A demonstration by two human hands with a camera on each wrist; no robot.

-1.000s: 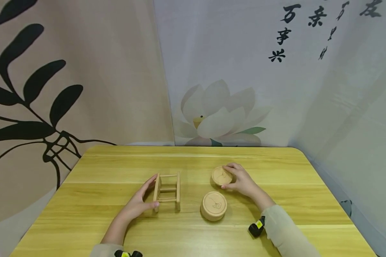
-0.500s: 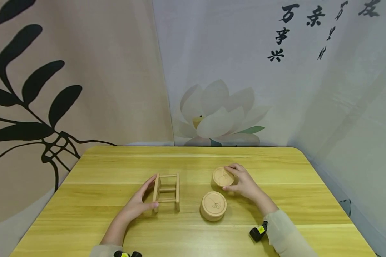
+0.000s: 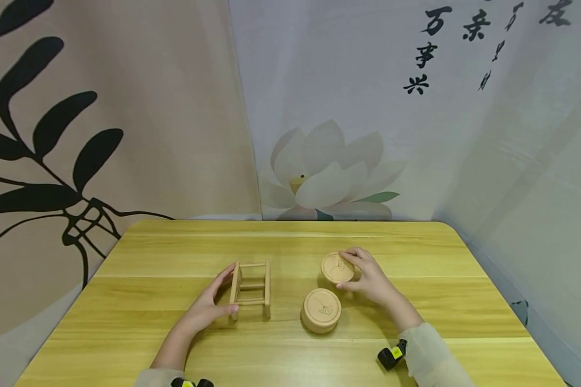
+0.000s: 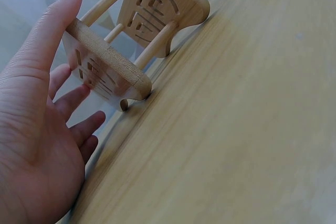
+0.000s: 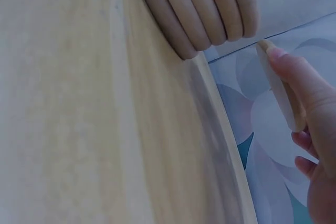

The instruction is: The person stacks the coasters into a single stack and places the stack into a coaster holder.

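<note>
My left hand (image 3: 204,312) holds a small wooden coaster rack (image 3: 267,290) by its left side panel, thumb at the near end and fingers at the far end. In the left wrist view, the rack's slotted panels (image 4: 157,11) are joined by round rods, and it stands on the table. My right hand (image 3: 370,277) pinches a round wooden coaster (image 3: 336,267) with a leaf design, between thumb and fingers at its right edge. The right wrist view shows that coaster (image 5: 281,90) raised clear of the table. Nearer me sits a stack of several matching coasters (image 3: 321,307).
A light wood table (image 3: 126,328) carries everything. Behind it hang printed cloths with a lotus (image 3: 329,177), dark leaves (image 3: 34,199) and black characters. Black wrist cameras (image 3: 391,355) sit at both sleeves.
My right hand and the pinched coaster have drifted slightly to the right. The left hand, the rack and the coaster stack stay where they were.
</note>
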